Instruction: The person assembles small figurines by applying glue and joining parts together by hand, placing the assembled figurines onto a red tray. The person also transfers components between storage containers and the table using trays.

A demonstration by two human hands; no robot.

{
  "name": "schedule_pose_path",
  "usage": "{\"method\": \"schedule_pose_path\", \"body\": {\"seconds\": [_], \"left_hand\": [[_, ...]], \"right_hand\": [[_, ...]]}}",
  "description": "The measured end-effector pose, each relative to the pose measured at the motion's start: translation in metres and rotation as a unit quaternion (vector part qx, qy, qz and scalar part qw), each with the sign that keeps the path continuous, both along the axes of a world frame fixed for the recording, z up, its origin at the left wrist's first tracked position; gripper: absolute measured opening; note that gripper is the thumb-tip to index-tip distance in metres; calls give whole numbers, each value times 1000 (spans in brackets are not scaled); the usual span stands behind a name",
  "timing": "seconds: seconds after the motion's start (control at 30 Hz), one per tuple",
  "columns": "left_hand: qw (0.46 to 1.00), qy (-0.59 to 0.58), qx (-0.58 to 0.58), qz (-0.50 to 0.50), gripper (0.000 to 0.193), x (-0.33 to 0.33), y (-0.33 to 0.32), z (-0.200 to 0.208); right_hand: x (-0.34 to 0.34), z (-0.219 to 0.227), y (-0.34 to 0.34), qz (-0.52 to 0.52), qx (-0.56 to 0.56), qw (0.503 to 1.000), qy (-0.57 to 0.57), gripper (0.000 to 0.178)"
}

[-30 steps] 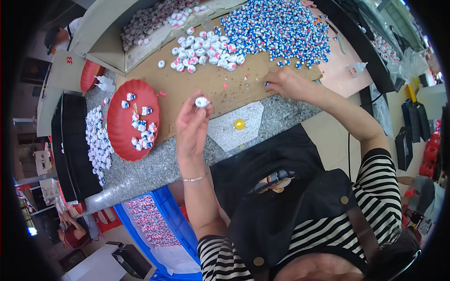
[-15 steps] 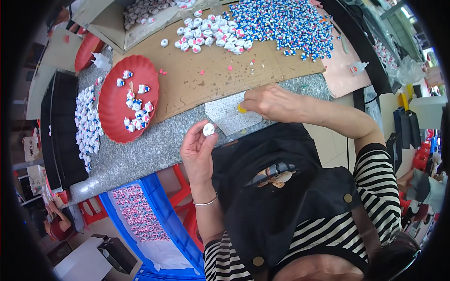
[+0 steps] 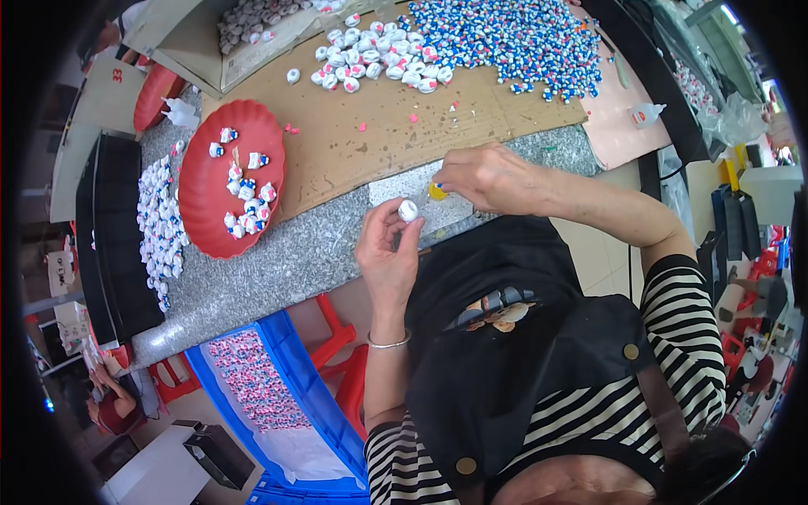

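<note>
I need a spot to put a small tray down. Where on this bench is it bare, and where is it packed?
Bare: the cardboard between the red plate and the right hand, and the granite below the plate. Packed: the far cardboard edge under white pieces and blue pieces.

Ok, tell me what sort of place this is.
Probably a small toy assembly workshop. The left hand holds a small white figurine head, heaps of blue-and-white toy parts cover a cardboard sheet, finished pieces sit on a red tray, and a blue bin holds more.
</note>
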State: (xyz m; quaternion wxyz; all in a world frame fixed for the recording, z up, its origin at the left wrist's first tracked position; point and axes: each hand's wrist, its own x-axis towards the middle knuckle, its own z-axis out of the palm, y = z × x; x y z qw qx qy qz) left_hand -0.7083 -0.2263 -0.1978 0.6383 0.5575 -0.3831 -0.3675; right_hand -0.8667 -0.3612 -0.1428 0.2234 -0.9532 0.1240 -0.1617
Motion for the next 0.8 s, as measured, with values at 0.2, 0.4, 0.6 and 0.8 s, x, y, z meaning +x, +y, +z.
{"method": "schedule_pose_path", "body": {"seconds": [0.2,0.4,0.6,0.8], "left_hand": [[955,-276,-100,50,34,-20,-14,-1],[977,-117,-40,-171,32,-7,-19,23],[956,6,29,-291,25,-2,-21,45],[959,-18,56,-276,27,-4,-27,34]], "right_hand": [[-8,6,13,-155,467,870,-38,17],[-24,15,15,-103,370,921,-70,15],[-26,28,19,-3,212,970,-118,10],[-29,-3,19,-38,256,954,-153,18]]}}
